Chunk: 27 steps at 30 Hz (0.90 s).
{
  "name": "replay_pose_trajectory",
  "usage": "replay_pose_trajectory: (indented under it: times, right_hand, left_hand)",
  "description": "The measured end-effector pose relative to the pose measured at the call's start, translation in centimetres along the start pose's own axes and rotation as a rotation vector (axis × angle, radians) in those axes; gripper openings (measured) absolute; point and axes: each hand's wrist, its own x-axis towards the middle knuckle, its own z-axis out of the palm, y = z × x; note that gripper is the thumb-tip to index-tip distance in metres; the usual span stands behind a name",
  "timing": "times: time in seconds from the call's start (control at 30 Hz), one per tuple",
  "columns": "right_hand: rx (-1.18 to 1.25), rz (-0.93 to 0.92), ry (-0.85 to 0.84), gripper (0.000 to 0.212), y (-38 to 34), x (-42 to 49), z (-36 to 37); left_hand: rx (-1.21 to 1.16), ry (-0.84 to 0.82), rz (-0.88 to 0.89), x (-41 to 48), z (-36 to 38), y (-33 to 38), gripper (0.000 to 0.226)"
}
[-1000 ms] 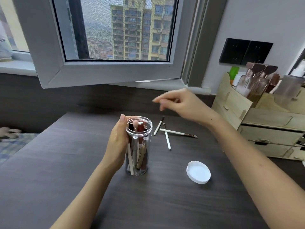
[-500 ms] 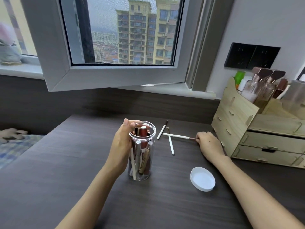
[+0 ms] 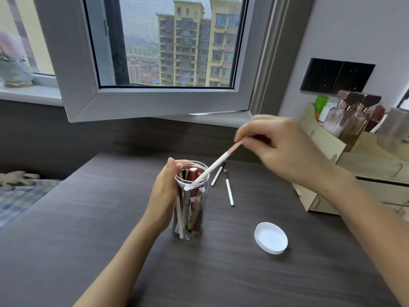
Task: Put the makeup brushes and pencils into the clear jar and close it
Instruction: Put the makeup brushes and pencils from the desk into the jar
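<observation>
The clear jar (image 3: 192, 218) stands upright on the dark table, holding several brushes and pencils. My left hand (image 3: 164, 196) wraps around its left side. My right hand (image 3: 281, 147) hovers above and to the right, pinching the upper end of a white-handled brush (image 3: 213, 168). That brush slants down to the left, its lower tip just inside the jar's mouth. Two more white brushes (image 3: 228, 188) lie on the table behind the jar. The white lid (image 3: 271, 237) rests open side up at the right front.
A wooden drawer organiser (image 3: 345, 173) with bottles on top stands at the right. An open window sash (image 3: 155, 100) juts over the table's back edge. A checked bed cover (image 3: 20, 200) lies to the left.
My right hand picked a white brush off the table by the organiser, lifted it and brought it left over the jar. My left hand kept its hold on the jar.
</observation>
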Motion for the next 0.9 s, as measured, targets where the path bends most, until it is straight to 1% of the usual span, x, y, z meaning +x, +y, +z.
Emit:
replay_pose_trajectory:
  times: [0.1, 0.17, 0.23, 0.27, 0.3, 0.33, 0.37, 0.4, 0.43, 0.47, 0.5, 0.53, 0.57, 0.6, 0.67, 0.73, 0.9]
  right_hand:
    - [-0.14, -0.16, -0.214, 0.016, -1.4, 2.1, 2.2]
    - [-0.223, -0.246, -0.321, 0.02, -1.9, 3.0, 4.2]
    - [-0.342, -0.301, -0.422, 0.025, -2.1, 3.6, 6.0]
    - [-0.361, -0.307, -0.494, 0.028, -2.1, 3.8, 6.3]
    - [-0.305, -0.28, -0.566, 0.029, -2.0, 4.0, 6.1]
    - [-0.179, -0.214, -0.632, 0.029, -1.7, 4.1, 5.6]
    - [0.01, -0.13, -0.654, 0.026, -1.3, 4.2, 4.8]
    - [0.21, -0.035, -0.589, 0.023, -0.5, 4.1, 4.2]
    - [0.343, 0.082, -0.456, 0.02, 0.9, 4.1, 4.2]
    - [0.369, 0.213, -0.31, 0.016, 2.6, 4.0, 4.9]
    - [0.28, 0.341, -0.189, 0.015, 4.6, 3.8, 6.3]
    - [0.123, 0.461, -0.131, 0.016, 6.7, 3.5, 8.1]
    - [-0.011, 0.568, -0.14, 0.018, 8.6, 3.0, 10.1]
    - [-0.091, 0.654, -0.184, 0.02, 10.1, 2.4, 11.9]
    - [-0.129, 0.781, -0.261, 0.03, 11.8, 1.3, 14.4]
    - [-0.145, 0.835, -0.256, 0.039, 12.6, 0.6, 15.9]
    - [-0.175, 0.864, -0.24, 0.034, 13.3, 0.3, 17.5]
  left_hand:
    - [0.016, -0.001, 0.022, 0.0, 0.0, 0.0, 0.056]
    - [0.016, -0.003, 0.026, 0.0, 0.0, 0.0, 0.052]
    - [0.015, -0.009, 0.035, 0.0, 0.0, 0.1, 0.05]
    - [0.012, -0.014, 0.044, 0.0, 0.0, 0.2, 0.053]
    - [0.01, -0.018, 0.05, -0.1, 0.0, 0.1, 0.055]
    - [0.003, -0.015, 0.054, -0.1, 0.0, 0.1, 0.055]
    - [-0.01, -0.007, 0.049, 0.0, 0.0, 0.1, 0.052]
    - [-0.026, -0.004, 0.032, 0.0, 0.0, 0.1, 0.05]
    - [-0.036, -0.001, 0.018, 0.0, 0.0, 0.0, 0.051]
    - [-0.035, -0.004, 0.012, 0.0, 0.0, -0.1, 0.052]
    - [-0.023, -0.003, 0.014, 0.1, -0.1, -0.2, 0.052]
    - [-0.013, -0.002, 0.019, 0.0, -0.1, -0.2, 0.052]
    - [-0.004, -0.002, 0.022, 0.0, -0.1, -0.3, 0.051]
    - [0.0, -0.002, 0.024, 0.0, -0.2, -0.2, 0.051]
    - [-0.002, 0.006, 0.018, 0.0, -0.2, -0.3, 0.051]
    - [0.007, 0.005, 0.017, 0.1, -0.3, -0.4, 0.053]
    - [-0.015, -0.014, -0.012, 0.1, -0.2, -0.2, 0.053]
